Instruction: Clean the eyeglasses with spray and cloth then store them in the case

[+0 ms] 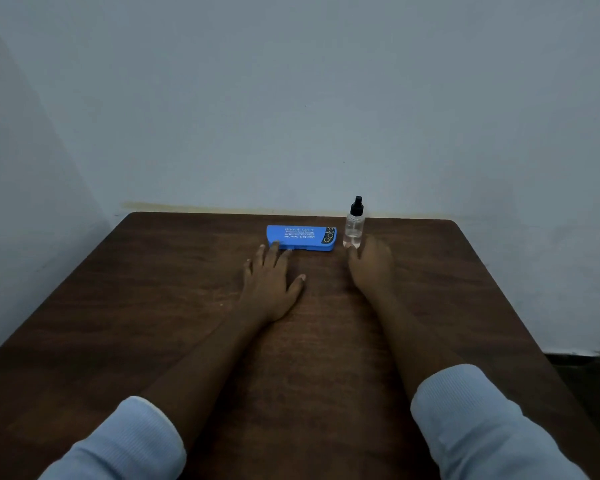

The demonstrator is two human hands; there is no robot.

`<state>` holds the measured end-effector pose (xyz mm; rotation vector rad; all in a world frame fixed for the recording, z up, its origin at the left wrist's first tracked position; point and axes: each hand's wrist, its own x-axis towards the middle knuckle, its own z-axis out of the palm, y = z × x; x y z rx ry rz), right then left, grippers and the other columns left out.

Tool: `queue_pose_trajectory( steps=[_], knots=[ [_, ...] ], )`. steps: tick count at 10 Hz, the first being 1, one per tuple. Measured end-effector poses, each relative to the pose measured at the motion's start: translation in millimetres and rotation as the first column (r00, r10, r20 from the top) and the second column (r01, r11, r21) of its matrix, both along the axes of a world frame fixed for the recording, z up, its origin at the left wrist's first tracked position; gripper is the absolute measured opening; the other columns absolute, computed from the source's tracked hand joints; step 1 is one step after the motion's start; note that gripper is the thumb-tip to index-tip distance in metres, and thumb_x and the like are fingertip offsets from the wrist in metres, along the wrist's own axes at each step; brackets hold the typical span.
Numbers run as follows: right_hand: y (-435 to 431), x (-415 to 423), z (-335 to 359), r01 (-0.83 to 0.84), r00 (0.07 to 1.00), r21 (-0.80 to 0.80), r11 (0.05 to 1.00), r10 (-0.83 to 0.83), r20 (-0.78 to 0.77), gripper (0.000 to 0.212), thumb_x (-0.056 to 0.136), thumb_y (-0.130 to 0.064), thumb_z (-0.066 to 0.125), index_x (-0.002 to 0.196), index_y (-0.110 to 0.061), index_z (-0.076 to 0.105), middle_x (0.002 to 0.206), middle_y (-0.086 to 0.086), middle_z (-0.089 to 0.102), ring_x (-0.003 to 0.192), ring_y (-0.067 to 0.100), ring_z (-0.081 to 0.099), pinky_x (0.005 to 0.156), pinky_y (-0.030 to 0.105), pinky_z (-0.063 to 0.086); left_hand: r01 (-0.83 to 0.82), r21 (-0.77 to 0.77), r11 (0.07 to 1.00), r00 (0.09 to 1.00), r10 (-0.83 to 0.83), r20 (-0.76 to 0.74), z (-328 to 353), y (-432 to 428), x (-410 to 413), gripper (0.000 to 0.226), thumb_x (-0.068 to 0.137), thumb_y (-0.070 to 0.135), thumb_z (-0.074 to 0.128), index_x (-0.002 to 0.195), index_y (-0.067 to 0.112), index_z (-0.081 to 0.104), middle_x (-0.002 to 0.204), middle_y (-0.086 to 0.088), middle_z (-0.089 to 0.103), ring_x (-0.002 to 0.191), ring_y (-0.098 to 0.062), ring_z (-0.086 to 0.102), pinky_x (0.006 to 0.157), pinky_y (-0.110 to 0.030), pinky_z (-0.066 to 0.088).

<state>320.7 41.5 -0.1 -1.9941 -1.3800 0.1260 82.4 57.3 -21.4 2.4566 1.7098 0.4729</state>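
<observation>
eyeglass case [300, 237]: bright blue, hard shell, lid shut, lying flat with its long side across the view; pale printed text on top, too small to read, and a dark patch with a looped mark at its right end. it sits near the far edge of the dark brown wood-grain surface [153, 306], slightly right of centre. spray bottle [354, 226]: small, clear, upright, with a black pump head [356, 205], standing just beside the case's right end, apart from it by a narrow gap. left hand [269, 285]: palm down on the surface, fingers [274, 249] straight and spread apart, the longest tips touching the near left corner of the case, thumb out to the side. right hand [373, 268]: back of the hand toward the camera, at the foot of the bottle, one fingertip against its base; the other fingers are foreshortened and hidden behind the hand, so cannot tell whether they close on the bottle. both forearms lie along the surface, with pale blue ribbed sleeves [125, 441] pushed up near the bottom of the view. pale bluish wall [291, 98] directly behind the far edge. lighting dim.
</observation>
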Motion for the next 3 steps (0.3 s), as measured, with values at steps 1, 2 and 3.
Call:
queue_pose_trajectory(
  steps=[1,2,3],
  knots=[
    [-12.6,-6.5,4.7,0.023,0.995,-0.19,0.982,-0.004,0.098,0.057,0.108,-0.043,0.044,0.144,0.0,0.05,0.151,0.023,0.052,0.143,0.041,0.043,0.119,0.052,0.034,-0.001,-0.047,0.999,0.997,-0.003,-0.078,8.4,-4.3,-2.4,0.087,0.095,0.077,0.023,0.167,0.031,0.01,0.177,-0.004,-0.007,0.161,-0.032,-0.017,0.124,-0.062,-0.008],
    [-32.6,-11.9,13.7,0.001,0.981,-0.366,0.931,0.07,0.182,0.08,0.108,-0.059,0.03,0.166,-0.005,0.02,0.174,0.017,0.018,0.162,0.037,0.01,0.129,0.06,0.003,0.07,-0.003,0.998,0.97,-0.069,-0.232,24.4,-10.1,-5.9,0.086,0.099,0.076,0.021,0.168,0.03,-0.002,0.175,-0.005,-0.02,0.158,-0.034,-0.026,0.123,-0.066,-0.014],
    [-52.8,-16.1,31.2,0.001,0.954,-0.381,0.925,0.113,0.277,0.087,0.106,-0.066,0.024,0.168,-0.008,0.008,0.177,0.014,0.002,0.163,0.037,-0.007,0.126,0.065,-0.007,0.135,0.117,0.984,0.961,-0.101,-0.259,57.3,-13.7,-7.8,0.083,0.101,0.072,0.027,0.169,0.029,0.003,0.176,-0.006,-0.016,0.159,-0.036,-0.022,0.124,-0.069,-0.009]
  ],
)
